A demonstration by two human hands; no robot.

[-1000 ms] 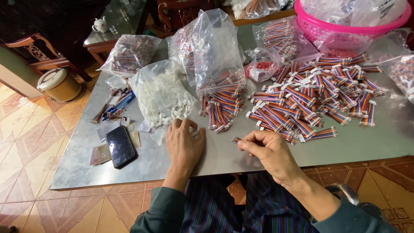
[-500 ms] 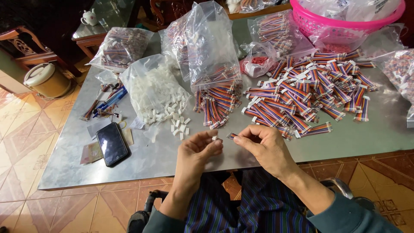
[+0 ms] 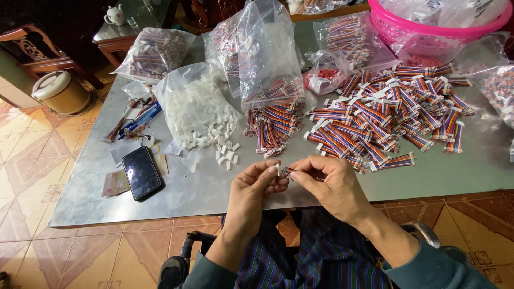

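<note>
Both hands meet just over the near edge of the counter. The left hand pinches a small white connector between thumb and fingertips, while the right hand grips one striped ribbon cable by its end, the two pieces touching where the fingers come together.

Just beyond the hands, a few loose white connector housings lie spilled from an open clear bag of white housings. Beside it stands a taller clear bag with a bundle of finished cables fanned out at its mouth. Toward the right side of the counter spreads a large heap of multicoloured cables, and a pink basket sits at the far right corner. Near the left edge lie a black phone, face up, and some pens, with another filled bag at the far left corner.
</note>
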